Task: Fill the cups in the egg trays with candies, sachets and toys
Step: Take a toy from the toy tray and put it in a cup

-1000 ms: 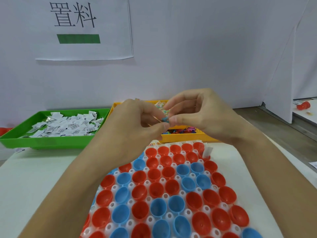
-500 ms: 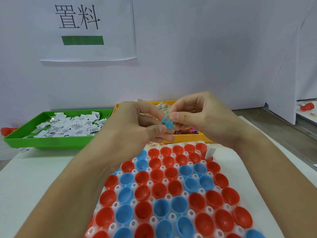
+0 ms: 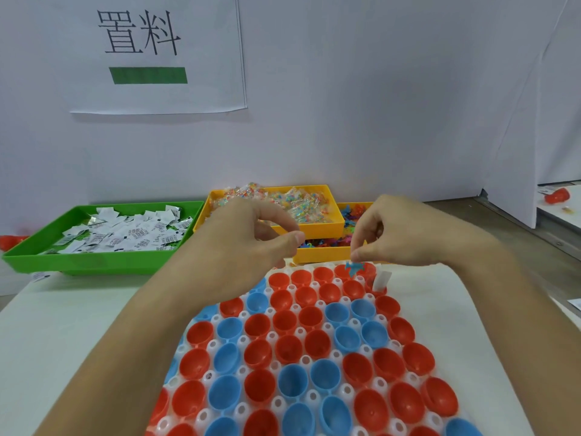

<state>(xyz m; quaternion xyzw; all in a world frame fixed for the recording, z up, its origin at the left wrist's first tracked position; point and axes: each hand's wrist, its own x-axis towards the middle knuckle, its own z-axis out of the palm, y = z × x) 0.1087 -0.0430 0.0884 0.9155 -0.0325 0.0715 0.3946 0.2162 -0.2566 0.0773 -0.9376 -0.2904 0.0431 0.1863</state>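
A white egg tray (image 3: 211, 345) full of red and blue cups (image 3: 317, 376) lies on the table in front of me. My right hand (image 3: 408, 237) pinches a small blue toy (image 3: 354, 268) just over a red cup in the tray's back row. One cup to the right, a white sachet (image 3: 381, 280) stands upright. My left hand (image 3: 248, 247) hovers above the tray's back left part, fingers curled towards the thumb, with nothing visible in them. The visible cups nearer to me look empty.
Behind the egg tray stand a green tray (image 3: 94, 262) of white sachets, a yellow tray (image 3: 314, 228) of wrapped candies and a lower yellow tray (image 3: 327, 256) of coloured toys. A paper sign (image 3: 151, 51) hangs on the white wall. A red object (image 3: 558, 195) lies far right.
My hands have come apart. The right hand has carried the blue toy right and down to the back row of cups; the left hand has let go of it and drawn back left.
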